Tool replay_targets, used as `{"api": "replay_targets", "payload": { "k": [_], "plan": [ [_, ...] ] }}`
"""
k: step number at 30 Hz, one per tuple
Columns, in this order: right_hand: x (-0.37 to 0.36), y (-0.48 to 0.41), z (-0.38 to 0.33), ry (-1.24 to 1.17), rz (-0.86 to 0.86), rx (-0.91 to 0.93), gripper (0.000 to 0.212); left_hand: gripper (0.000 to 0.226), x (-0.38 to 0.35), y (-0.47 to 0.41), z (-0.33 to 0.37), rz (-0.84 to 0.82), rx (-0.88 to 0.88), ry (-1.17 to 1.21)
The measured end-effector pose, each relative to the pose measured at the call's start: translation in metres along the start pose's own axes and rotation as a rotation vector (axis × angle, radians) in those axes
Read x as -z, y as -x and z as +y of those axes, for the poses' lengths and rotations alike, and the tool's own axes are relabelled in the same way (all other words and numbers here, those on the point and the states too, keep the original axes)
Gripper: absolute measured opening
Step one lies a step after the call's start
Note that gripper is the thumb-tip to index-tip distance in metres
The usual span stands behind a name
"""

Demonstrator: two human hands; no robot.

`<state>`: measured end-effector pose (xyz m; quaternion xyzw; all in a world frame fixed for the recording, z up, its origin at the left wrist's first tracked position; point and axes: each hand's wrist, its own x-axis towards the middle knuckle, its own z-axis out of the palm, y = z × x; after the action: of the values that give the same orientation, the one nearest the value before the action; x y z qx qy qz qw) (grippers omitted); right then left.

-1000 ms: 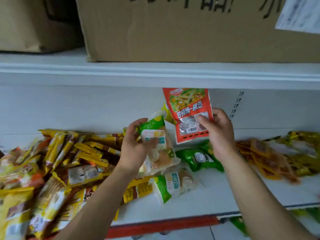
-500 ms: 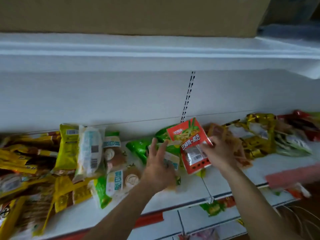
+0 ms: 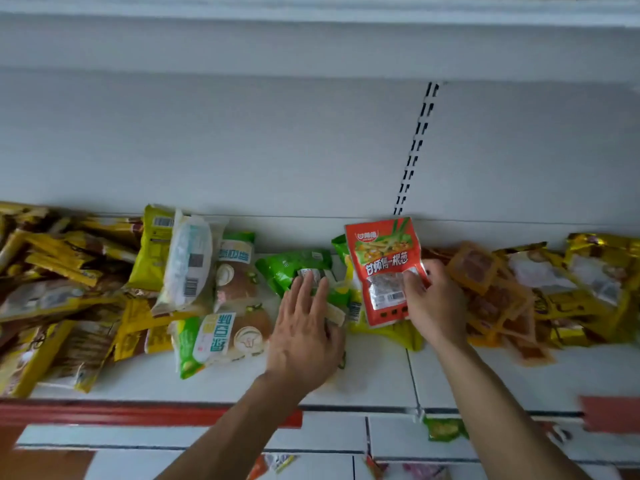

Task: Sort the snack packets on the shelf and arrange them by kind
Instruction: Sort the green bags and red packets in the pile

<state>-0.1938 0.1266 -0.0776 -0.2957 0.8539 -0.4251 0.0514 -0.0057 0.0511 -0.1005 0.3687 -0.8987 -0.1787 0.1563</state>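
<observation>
Left of the left fingers lie many yellow packets (image 3: 62,271) and three bun packets (image 3: 221,336). The left hand (image 3: 304,341) lies flat with straight fingers on a fourth bun (image 3: 335,315), fingertips touching one green packet (image 3: 291,266). The right hand (image 3: 436,306) pinches one red packet (image 3: 381,268), with orange packets (image 3: 485,285) just right of its fingers. A second ago the left hand gripped that bun in the air; now it lies on the shelf (image 3: 374,375).

a shop: white slotted-upright shelving (image 3: 381,372) with a red price rail (image 3: 138,415), heaped with packaged snacks (image 3: 62,271)
</observation>
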Motion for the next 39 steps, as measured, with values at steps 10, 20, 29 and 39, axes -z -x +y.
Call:
{"api": "replay_targets", "payload": {
  "k": [10,20,29,39],
  "plan": [
    [-0.006,-0.009,-0.018,-0.199,-0.080,-0.012,0.020,0.045,0.045,-0.009,-0.011,0.071,0.001,0.105],
    [-0.041,0.012,-0.072,-0.358,-0.020,0.006,0.008,0.035,0.104,-0.003,-0.081,0.263,0.080,0.143],
    [-0.092,0.053,-0.120,-0.446,-0.143,-0.025,0.009,0.093,0.141,-0.016,-0.176,0.124,0.580,0.196],
    [-0.138,0.088,-0.166,-0.359,-0.203,-0.011,0.002,0.039,0.148,-0.031,-0.208,0.166,0.467,0.215]
  ]
}}
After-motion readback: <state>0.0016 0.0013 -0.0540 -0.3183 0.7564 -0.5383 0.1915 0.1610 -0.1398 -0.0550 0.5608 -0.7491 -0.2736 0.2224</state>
